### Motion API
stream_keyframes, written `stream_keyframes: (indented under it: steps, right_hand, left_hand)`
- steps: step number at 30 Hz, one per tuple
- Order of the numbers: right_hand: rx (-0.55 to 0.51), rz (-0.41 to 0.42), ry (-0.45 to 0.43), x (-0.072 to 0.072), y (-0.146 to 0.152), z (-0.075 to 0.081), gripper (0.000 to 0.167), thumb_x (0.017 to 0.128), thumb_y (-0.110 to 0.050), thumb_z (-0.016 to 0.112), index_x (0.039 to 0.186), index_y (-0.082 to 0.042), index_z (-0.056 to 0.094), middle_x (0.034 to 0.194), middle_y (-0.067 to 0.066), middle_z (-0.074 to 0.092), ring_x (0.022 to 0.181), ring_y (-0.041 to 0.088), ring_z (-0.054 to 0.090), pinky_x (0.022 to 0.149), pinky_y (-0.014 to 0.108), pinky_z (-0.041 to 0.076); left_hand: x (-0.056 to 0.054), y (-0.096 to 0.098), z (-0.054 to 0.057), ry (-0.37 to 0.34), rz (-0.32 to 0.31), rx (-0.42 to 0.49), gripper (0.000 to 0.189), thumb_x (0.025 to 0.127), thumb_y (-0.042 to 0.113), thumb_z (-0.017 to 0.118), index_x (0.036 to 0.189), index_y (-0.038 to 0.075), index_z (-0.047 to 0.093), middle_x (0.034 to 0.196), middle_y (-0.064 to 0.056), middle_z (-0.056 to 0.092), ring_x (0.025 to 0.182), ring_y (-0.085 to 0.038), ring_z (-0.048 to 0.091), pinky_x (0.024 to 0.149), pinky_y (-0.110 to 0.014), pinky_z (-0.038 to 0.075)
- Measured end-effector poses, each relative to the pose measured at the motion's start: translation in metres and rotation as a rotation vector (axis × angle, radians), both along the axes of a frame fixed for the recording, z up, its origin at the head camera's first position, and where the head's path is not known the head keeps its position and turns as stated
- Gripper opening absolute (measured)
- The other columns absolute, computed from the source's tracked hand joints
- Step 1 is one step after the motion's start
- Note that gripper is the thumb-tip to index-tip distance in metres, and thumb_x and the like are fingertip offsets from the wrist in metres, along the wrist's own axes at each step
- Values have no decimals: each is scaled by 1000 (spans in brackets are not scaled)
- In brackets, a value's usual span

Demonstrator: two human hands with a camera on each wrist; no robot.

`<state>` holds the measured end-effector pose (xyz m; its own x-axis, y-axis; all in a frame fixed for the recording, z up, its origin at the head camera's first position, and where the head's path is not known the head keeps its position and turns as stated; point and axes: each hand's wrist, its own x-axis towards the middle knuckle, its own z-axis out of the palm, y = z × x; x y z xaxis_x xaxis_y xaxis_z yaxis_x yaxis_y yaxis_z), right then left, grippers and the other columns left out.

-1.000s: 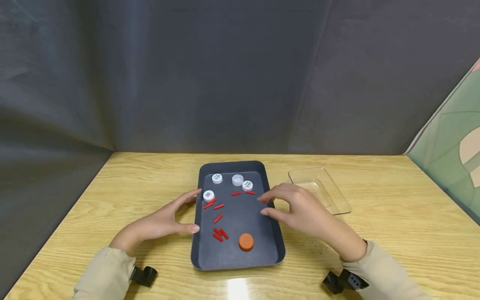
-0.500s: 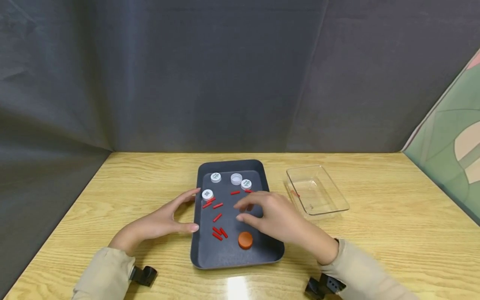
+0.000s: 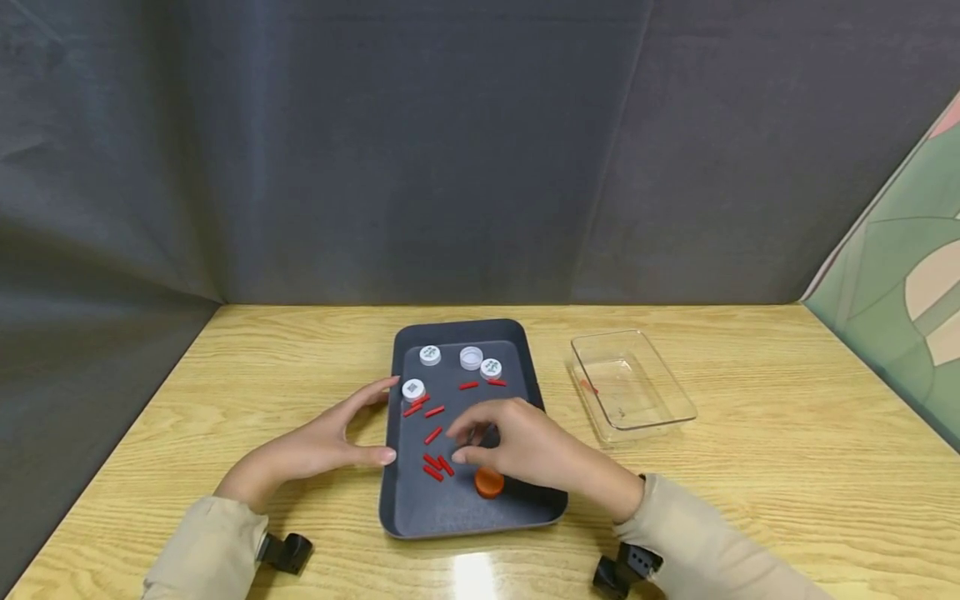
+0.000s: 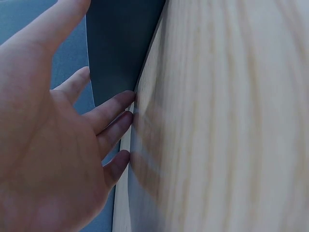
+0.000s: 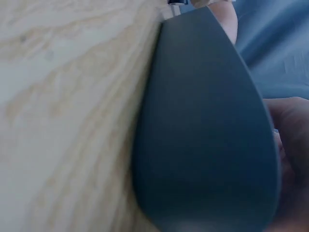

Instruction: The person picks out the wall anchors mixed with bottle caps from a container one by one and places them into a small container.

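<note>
A dark grey tray holds several short red sticks, several white round caps and an orange bottle cap. My left hand rests beside the tray's left edge, thumb and fingers spread at its rim. In the left wrist view, fingers of the left hand reach along the dark tray wall. Over the tray, my right hand has thumb and bent fingers apart, close to the red sticks and holding none. The tray wall partly hides the right hand in the right wrist view.
A clear rectangular container stands on the wooden table right of the tray, a red stick showing through its wall. A dark curtain hangs behind the table. One white cap lies hollow side up.
My right hand has moved left from the tray's right edge to the red sticks, its thumb and fingers still apart. My left hand has stayed at the left rim.
</note>
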<state>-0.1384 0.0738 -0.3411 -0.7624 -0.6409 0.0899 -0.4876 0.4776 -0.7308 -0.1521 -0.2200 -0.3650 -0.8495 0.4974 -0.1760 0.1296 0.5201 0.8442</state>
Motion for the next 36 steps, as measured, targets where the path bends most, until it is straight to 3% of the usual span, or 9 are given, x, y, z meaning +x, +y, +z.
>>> stream_keyframes:
  steps: [17, 25, 36]
  right_hand:
    - [101, 33, 66, -2, -13, -18, 23, 81, -22, 84, 102, -18, 76, 86, -10, 62, 72, 6, 54, 65, 22, 45]
    - [184, 41, 65, -3, -16, -17, 27, 80, -24, 85, 105, -20, 75, 83, -10, 57, 70, 5, 49, 63, 23, 43]
    - [216, 37, 97, -3, -20, -18, 19, 81, -22, 84, 98, -20, 75, 80, -11, 54, 71, 4, 50, 64, 24, 43]
  left_hand:
    - [0, 0, 0, -2, -5, -8, 92, 87, 36, 77, 159, 27, 20, 158, -17, 26, 146, -40, 19, 110, -70, 15]
    - [0, 1, 0, -1, -2, -5, 91, 87, 36, 77, 158, 28, 20, 158, -16, 27, 146, -39, 18, 110, -69, 15]
    - [0, 0, 0, -3, -2, 1, 91, 88, 35, 77, 159, 27, 20, 159, -16, 26, 147, -39, 17, 110, -69, 14]
